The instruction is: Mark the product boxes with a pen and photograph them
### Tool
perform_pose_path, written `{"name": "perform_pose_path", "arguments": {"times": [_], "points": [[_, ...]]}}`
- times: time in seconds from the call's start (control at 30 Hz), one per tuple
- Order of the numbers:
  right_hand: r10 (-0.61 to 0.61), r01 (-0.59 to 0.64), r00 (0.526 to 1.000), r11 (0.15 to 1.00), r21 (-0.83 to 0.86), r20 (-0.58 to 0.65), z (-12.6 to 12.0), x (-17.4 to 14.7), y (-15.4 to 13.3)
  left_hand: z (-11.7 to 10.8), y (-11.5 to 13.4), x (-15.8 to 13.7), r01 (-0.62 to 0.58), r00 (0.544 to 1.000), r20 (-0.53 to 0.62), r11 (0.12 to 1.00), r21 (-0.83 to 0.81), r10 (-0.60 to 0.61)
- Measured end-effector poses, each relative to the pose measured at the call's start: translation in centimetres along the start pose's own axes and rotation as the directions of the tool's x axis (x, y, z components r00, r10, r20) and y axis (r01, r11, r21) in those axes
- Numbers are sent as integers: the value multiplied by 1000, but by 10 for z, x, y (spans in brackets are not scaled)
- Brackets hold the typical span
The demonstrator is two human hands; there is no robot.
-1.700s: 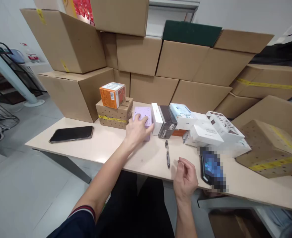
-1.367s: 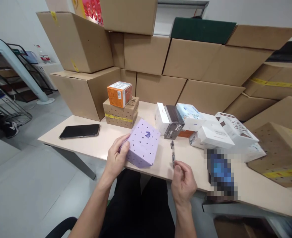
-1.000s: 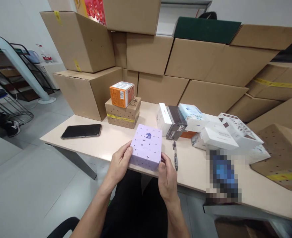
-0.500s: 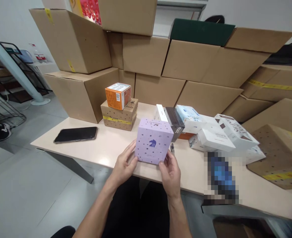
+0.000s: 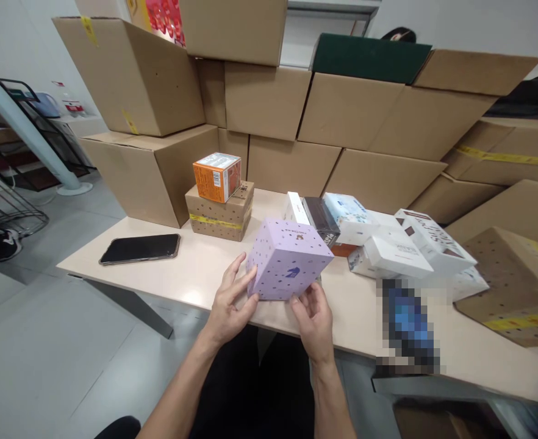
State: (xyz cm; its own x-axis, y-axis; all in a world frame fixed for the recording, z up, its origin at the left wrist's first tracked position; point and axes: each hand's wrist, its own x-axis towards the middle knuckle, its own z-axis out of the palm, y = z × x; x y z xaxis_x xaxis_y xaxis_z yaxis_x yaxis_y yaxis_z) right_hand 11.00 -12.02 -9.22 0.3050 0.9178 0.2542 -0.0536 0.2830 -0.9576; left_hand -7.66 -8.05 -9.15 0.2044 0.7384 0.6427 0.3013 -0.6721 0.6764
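- Nearest you are your dark trousers (image 5: pixel 260 396), below the front edge of the desk (image 5: pixel 182 280).
- Your left hand (image 5: pixel 230 305) is at the lower left of the purple box (image 5: pixel 287 262); its fingers grasp that side, the thumb near the bottom front corner.
- Your right hand (image 5: pixel 313 317) grasps the lower right of the same box, thumb against the front bottom edge; its other fingers are partly hidden behind it.
- The purple box is between your hands, over the front part of the desk, tilted, its dotted front and top both facing you; you cannot tell whether its underside touches the desktop.
- To your right lies a dark object (image 5: pixel 408 323), blurred into blocks.
- To your left, well apart from your hands, a black phone (image 5: pixel 139 249) lies flat.
- Beyond the purple box, you have a narrow white box (image 5: pixel 297 208) beside a dark box (image 5: pixel 321 221), then a blue-and-white box (image 5: pixel 349 213).
- Behind the phone and to its right, an orange box (image 5: pixel 210 183) sits on a taped brown box (image 5: pixel 218 221).
- Farthest across, large cartons (image 5: pixel 264 103) are stacked, with a green panel (image 5: pixel 372 58) at the top.
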Motion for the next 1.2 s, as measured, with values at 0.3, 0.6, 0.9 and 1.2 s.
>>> {"name": "perform_pose_path", "arguments": {"times": [0.3, 0.6, 0.9, 1.2], "points": [[75, -72, 992, 997, -28, 105, 0, 2, -10, 4, 37, 4, -141, 976, -134, 970, 200, 170], [61, -34, 994, 964, -265, 93, -2, 1, 5, 11, 68, 6, -83, 934, -270, 878, 471, 233], [-185, 199, 980, 854, -482, 76, -3, -1, -9, 11, 75, 5, -96, 979, -96, 820, 564, 180], [-18, -125, 990, 366, -922, -141, -48, 21, -32, 9, 81, 2, -258, 962, 46, 843, 472, 269]]}}
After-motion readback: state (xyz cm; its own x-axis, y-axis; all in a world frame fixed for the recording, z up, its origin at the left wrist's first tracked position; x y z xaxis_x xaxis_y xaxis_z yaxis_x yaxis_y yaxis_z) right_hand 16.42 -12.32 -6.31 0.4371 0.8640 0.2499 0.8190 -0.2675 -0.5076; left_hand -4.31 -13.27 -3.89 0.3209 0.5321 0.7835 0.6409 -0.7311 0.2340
